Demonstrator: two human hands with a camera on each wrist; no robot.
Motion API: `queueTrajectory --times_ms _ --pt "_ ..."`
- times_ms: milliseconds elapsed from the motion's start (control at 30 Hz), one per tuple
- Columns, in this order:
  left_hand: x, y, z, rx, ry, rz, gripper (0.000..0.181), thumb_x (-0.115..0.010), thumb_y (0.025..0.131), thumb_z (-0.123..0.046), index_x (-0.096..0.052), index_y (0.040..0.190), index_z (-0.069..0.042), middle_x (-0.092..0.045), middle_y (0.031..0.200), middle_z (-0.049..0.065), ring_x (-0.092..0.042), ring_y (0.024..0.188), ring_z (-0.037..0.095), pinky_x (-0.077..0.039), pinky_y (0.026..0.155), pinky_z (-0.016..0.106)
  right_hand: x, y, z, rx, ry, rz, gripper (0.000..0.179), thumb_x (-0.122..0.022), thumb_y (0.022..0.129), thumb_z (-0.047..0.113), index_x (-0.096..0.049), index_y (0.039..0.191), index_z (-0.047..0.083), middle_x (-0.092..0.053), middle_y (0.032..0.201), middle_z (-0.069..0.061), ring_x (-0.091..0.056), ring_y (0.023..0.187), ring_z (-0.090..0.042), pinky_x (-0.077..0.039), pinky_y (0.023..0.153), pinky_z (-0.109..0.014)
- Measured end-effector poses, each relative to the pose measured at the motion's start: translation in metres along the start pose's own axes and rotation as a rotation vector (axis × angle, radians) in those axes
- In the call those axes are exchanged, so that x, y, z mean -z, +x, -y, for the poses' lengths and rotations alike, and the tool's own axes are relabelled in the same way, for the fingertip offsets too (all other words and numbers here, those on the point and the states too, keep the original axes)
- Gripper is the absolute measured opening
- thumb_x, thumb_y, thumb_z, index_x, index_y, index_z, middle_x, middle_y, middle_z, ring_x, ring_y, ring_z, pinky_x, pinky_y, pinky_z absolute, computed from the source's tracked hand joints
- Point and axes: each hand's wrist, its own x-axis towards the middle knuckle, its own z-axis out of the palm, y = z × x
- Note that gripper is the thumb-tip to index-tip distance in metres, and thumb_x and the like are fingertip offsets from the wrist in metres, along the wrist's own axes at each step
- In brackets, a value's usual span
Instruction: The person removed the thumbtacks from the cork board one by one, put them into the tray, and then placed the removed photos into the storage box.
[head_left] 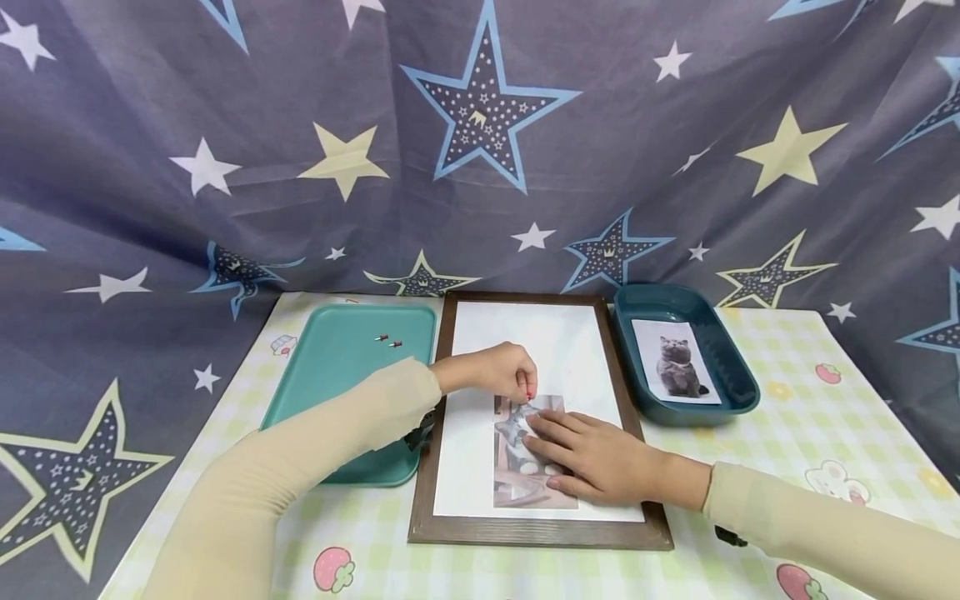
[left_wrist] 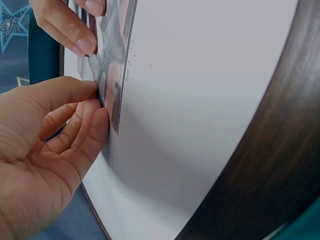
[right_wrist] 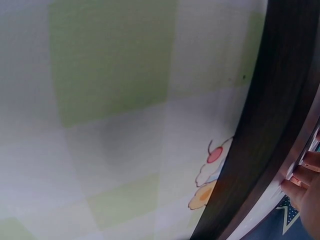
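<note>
My left hand [head_left: 498, 368] pinches a red push pin [head_left: 529, 397] at the top edge of a cat photo [head_left: 517, 493]. In the left wrist view the thumb and fingertips meet right at that edge, and the pin is hidden by them. The photo, with a grey-and-white cat, lies on a white board [head_left: 465, 433] with a brown wooden frame [head_left: 540, 532]. My right hand [head_left: 600, 457] rests on the photo's right side, its fingers spread out and nearly straight over the cat. The left fingers [right_wrist: 300, 182] also show at the right wrist view's edge.
Left of the board, a teal tray [head_left: 337, 375] bears two red push pins [head_left: 388, 341]. On the right stands a dark teal bin [head_left: 738, 383], with a second cat photo [head_left: 678, 367] in it. Under everything is a checked tablecloth [head_left: 765, 508]; a star-patterned curtain [head_left: 300, 225] hangs behind.
</note>
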Motion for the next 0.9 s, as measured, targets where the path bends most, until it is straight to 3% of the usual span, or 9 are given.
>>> queueTrajectory --times_ms 567,900 --pt "-0.0009 0.0004 -0.0027 0.036 0.006 0.005 0.013 -0.071 0.081 0.002 -0.069 0.076 -0.01 -0.067 0.069 -0.001 -0.054 0.058 0.001 -0.044 0.055 0.012 0.0002 0.0012 0.0009 -0.004 0.016 0.014 0.058 -0.042 0.108 0.046 -0.042 0.156 0.015 -0.04 0.162 -0.012 -0.041 0.148 -0.031 -0.044 0.116 -0.047" --pt "-0.0022 0.0017 -0.0018 0.029 0.0 0.008 0.008 -0.072 0.08 0.001 -0.072 0.079 -0.007 -0.065 0.069 -0.004 -0.053 0.06 0.002 -0.044 0.056 0.012 -0.0018 0.0001 0.0001 -0.002 0.005 0.002 0.058 -0.042 0.108 0.046 -0.042 0.156 0.014 -0.039 0.162 -0.012 -0.041 0.148 -0.031 -0.044 0.116 -0.046"
